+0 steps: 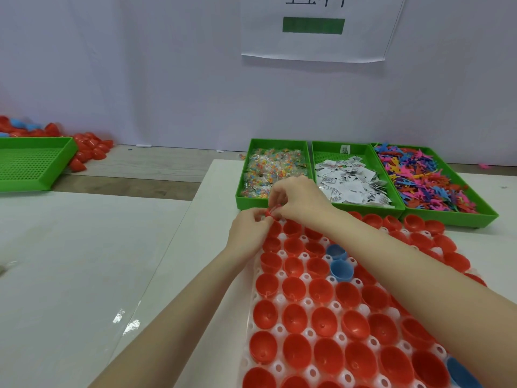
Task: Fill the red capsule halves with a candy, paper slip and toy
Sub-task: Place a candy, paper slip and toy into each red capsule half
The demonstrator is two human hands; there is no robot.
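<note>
A pale wall with a printed paper sheet (316,26) backs a white table (84,261), where a white holder tray (279,329) keeps rows of open red capsule halves (296,351) cup-side up, with a few blue halves (340,270) among them. Behind the rows sit three green bins side by side: wrapped candies (272,170) on the left, folded paper slips (349,182) in the middle, bright plastic toys (425,177) on the right. A further green bin (33,166) and a loose pile of red halves (89,148) lie well off to the left. Both hands meet at the far left corner of the tray, just in front of the candy bin: the left hand (247,233) curls its fingertips onto the rim of one red half (269,212) there, and the right hand (296,200) pinches something small directly over it; what it pinches is hidden by the fingers, though a candy seems likely given the bin behind. The visible halves look empty, so the filling appears to be at its start. The shells look like thin, stiff, light plastic, smooth and prone to tipping or popping from their sockets, so steadying one by the rim while dropping items in seems sensible. Candies in slick wrappers and light slips are probably best taken singly with a fingertip pinch; the toys look tangled and may need teasing apart.
</note>
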